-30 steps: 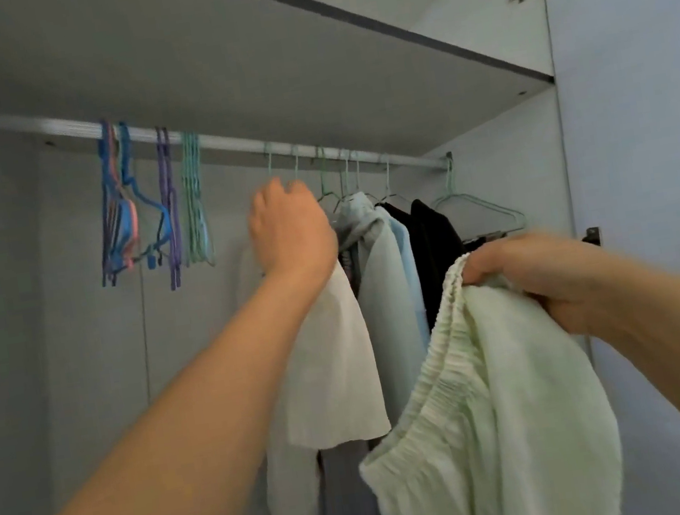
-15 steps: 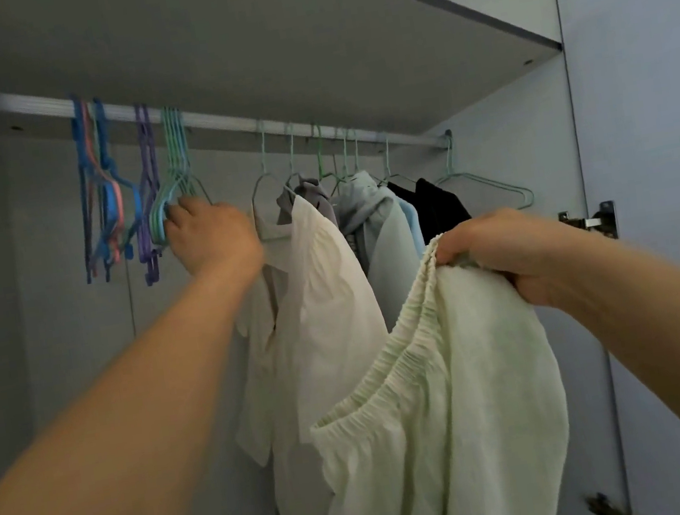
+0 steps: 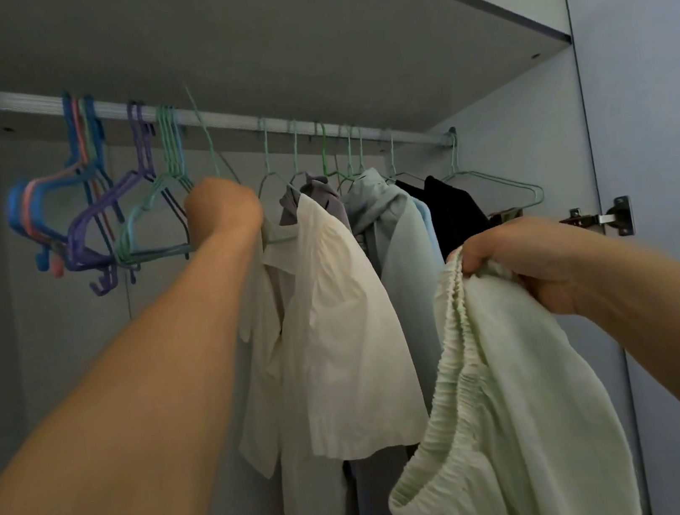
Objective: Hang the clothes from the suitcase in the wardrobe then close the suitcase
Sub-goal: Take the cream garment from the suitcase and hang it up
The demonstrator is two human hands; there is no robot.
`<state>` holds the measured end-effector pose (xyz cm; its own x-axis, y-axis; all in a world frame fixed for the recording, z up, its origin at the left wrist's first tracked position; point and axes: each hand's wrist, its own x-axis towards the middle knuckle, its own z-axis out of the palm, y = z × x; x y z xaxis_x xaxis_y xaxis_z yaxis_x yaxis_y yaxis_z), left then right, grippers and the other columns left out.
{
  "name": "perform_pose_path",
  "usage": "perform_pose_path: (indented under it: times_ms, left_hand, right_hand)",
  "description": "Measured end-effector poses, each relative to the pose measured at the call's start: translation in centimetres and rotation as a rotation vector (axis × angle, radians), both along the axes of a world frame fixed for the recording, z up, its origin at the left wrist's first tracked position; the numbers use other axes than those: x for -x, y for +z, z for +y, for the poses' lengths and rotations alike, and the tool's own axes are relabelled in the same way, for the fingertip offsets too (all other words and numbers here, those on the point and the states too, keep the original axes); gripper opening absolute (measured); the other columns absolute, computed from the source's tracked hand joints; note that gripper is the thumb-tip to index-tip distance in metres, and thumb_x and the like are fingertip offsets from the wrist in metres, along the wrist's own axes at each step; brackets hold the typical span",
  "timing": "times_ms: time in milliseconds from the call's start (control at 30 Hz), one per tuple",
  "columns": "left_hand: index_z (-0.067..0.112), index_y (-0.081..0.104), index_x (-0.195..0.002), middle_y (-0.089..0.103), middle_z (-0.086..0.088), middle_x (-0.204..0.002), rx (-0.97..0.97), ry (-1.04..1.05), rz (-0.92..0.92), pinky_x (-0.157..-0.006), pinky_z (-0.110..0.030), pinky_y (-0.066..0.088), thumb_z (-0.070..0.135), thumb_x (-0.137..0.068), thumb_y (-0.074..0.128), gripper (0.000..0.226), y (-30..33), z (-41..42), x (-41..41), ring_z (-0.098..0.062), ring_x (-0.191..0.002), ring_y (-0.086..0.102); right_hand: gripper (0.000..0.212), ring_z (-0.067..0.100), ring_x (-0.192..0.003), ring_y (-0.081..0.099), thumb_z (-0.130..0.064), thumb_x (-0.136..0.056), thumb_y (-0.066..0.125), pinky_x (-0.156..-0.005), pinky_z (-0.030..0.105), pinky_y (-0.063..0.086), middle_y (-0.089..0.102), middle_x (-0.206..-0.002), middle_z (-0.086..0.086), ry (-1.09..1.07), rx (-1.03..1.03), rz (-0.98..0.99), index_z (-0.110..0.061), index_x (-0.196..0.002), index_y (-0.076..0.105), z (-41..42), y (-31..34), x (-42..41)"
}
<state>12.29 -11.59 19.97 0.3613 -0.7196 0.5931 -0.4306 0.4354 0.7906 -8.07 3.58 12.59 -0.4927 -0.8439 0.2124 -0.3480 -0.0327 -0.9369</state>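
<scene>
Left hand has its grip curled round a green hanger at the rail, so lift the hook straight up and off before pulling it back, or it'll snag the bunch just left. Right hand is pinching the pale top by its elastic edge, near and right of the hung clothes. Open room is down low on the left; the shelf sits tight above the rail.
</scene>
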Motion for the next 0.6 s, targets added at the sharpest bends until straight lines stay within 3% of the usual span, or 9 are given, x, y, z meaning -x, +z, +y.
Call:
perform_pose_path:
  times_ms: [67, 100, 167, 233, 367, 433, 500, 600]
  left_hand:
    - [-0.005, 0.057, -0.114, 0.059, -0.022, -0.123, 0.055, -0.095, 0.102, -0.082, -0.036, 0.049, 0.007, -0.096, 0.04, 0.028, -0.1, 0.1, 0.6, -0.033, -0.107, 0.059]
    - [0.001, 0.061, -0.101, 0.066, -0.018, -0.11, 0.073, -0.212, 0.181, -0.07, -0.031, 0.051, 0.009, -0.095, 0.04, 0.024, -0.3, 0.2, 1.0, -0.029, -0.092, 0.063]
    - [0.011, 0.053, -0.073, 0.068, -0.004, -0.06, -0.016, -0.539, 0.369, -0.041, -0.016, 0.039, 0.008, -0.092, 0.041, 0.023, -1.2, 1.5, 2.3, -0.016, -0.052, 0.057]
    - [0.009, 0.049, -0.069, 0.054, 0.002, -0.038, -0.138, -0.822, 0.456, -0.032, -0.011, 0.032, 0.004, -0.092, 0.043, 0.024, -2.6, 3.7, 3.8, -0.009, -0.033, 0.052]
    - [0.004, 0.054, -0.075, 0.063, -0.007, -0.051, -0.265, -1.14, 0.423, -0.046, -0.018, 0.054, 0.001, -0.093, 0.052, 0.018, -5.9, 9.0, 7.4, -0.013, -0.044, 0.065]
    - [0.005, 0.052, -0.078, 0.063, -0.012, -0.064, -0.301, -1.2, 0.354, -0.053, -0.024, 0.058, -0.003, -0.091, 0.054, 0.016, -8.1, 10.8, 9.5, -0.02, -0.052, 0.068]
    - [0.006, 0.051, -0.079, 0.061, -0.014, -0.072, -0.349, -1.225, 0.28, -0.055, -0.028, 0.059, -0.005, -0.09, 0.056, 0.016, -10.7, 12.5, 11.8, -0.024, -0.058, 0.067]
    - [0.007, 0.051, -0.079, 0.061, -0.018, -0.077, -0.426, -1.225, 0.246, -0.054, -0.031, 0.06, -0.004, -0.089, 0.059, 0.017, -14.2, 14.6, 14.8, -0.024, -0.061, 0.065]
  right_hand:
    - [0.019, 0.036, -0.091, 0.064, -0.005, -0.074, 0.062, -0.089, 0.05, 0.052, 0.067, -0.098, 0.021, -0.011, 0.007, -0.021, -0.002, -0.093, 0.065, -0.2, -0.3, 0.4]
    - [0.018, 0.036, -0.09, 0.065, -0.005, -0.074, 0.064, -0.088, 0.05, 0.052, 0.067, -0.098, 0.021, -0.01, 0.004, -0.026, -0.001, -0.092, 0.066, -0.2, -0.4, 0.5]
    - [0.021, 0.036, -0.091, 0.065, -0.004, -0.071, 0.07, -0.088, 0.05, 0.053, 0.068, -0.098, 0.021, -0.006, -0.019, -0.029, -0.001, -0.091, 0.066, -0.1, -0.8, 1.1]
    - [0.027, 0.037, -0.093, 0.065, -0.005, -0.068, 0.075, -0.088, 0.05, 0.052, 0.067, -0.099, 0.02, -0.009, -0.056, 0.001, -0.001, -0.093, 0.066, 0.0, -1.3, 1.7]
    - [0.033, 0.032, -0.086, 0.068, -0.006, -0.062, 0.083, -0.082, 0.044, 0.056, 0.071, -0.091, 0.019, 0.044, -0.161, 0.121, 0.001, -0.091, 0.07, 1.3, -2.2, 3.3]
    - [0.024, 0.025, -0.072, 0.069, -0.009, -0.063, 0.082, -0.072, 0.036, 0.059, 0.072, -0.079, 0.016, 0.121, -0.198, 0.118, 0.002, -0.08, 0.069, 2.5, -2.7, 4.1]
    - [0.007, 0.02, -0.064, 0.067, -0.004, -0.077, 0.071, -0.066, 0.031, 0.058, 0.07, -0.072, 0.014, 0.186, -0.234, 0.081, 0.001, -0.078, 0.067, 4.2, -3.5, 5.0]
    - [0.008, 0.026, -0.077, 0.062, 0.005, -0.085, 0.056, -0.084, 0.04, 0.054, 0.065, -0.087, 0.024, 0.052, -0.25, 0.123, 0.005, -0.081, 0.063, 5.6, -4.7, 7.2]
